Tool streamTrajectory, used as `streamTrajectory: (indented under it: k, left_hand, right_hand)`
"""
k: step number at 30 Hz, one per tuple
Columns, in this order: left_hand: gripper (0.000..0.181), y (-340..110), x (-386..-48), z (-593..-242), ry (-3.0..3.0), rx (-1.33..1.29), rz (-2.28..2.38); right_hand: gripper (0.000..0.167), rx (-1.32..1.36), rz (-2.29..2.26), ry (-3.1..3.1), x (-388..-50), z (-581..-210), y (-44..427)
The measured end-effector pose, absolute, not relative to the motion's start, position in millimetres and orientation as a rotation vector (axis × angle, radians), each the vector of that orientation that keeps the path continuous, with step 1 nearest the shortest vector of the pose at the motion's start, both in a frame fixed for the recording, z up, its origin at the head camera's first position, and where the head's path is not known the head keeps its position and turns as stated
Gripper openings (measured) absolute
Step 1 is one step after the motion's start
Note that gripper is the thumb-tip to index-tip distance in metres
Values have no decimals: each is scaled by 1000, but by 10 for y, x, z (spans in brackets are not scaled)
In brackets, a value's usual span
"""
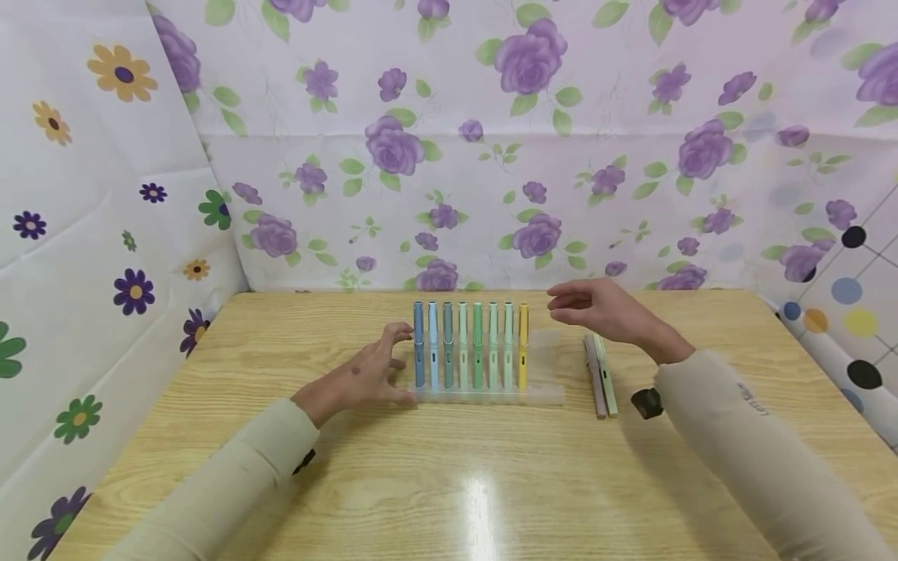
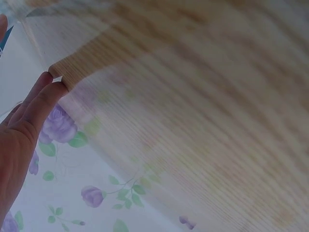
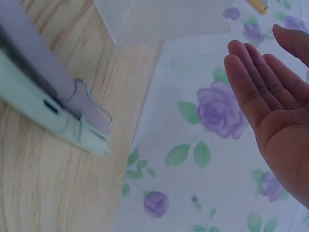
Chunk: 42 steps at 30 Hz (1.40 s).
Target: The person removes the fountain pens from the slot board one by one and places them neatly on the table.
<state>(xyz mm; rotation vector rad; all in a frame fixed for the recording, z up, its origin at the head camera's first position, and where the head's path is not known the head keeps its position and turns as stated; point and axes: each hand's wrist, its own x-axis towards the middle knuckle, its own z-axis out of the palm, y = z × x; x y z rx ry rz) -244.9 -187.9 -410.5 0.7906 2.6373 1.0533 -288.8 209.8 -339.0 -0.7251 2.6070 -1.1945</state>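
A clear plastic pen stand [image 1: 547,396] holds several upright capped pens in a row, running from a dark blue pen [image 1: 418,347] at the left, through light blue and greens, to a yellow pen [image 1: 523,347]. At its left end is my left hand [image 1: 372,370], thumb at the stand's front corner and fingers spread beside the dark blue pen; whether they touch it I cannot tell. My right hand [image 1: 592,309] hovers right of the yellow pen, fingers extended, palm bare in the right wrist view. Below it a mauve pen [image 1: 595,378] and a pale green pen [image 1: 606,378] lie side by side.
The wooden table [image 1: 393,483] ends at the back against a purple-flowered cloth [image 1: 449,179]. Another flowered cloth [image 1: 91,195] hangs at the left, and a dotted cloth [image 1: 856,312] at the right. The stand's right end holds no pen.
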Motion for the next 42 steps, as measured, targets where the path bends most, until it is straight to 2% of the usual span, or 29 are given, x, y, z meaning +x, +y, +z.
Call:
streamTrajectory:
  k: [15, 27, 42]
  left_hand:
    - [102, -1863, -2446, -4099, 2594, 770, 1086]
    - [103, -1867, -2439, -4089, 2632, 797, 1043]
    - [102, -1871, -2447, -4104, 2623, 785, 1068]
  right_hand:
    - [47, -817, -1189, 2572, -2869, -3478, 1837]
    - [26, -791, -1248, 2609, -2826, -3498, 1819]
    - [36, -692, -1265, 2690, -2842, -3285, 2037]
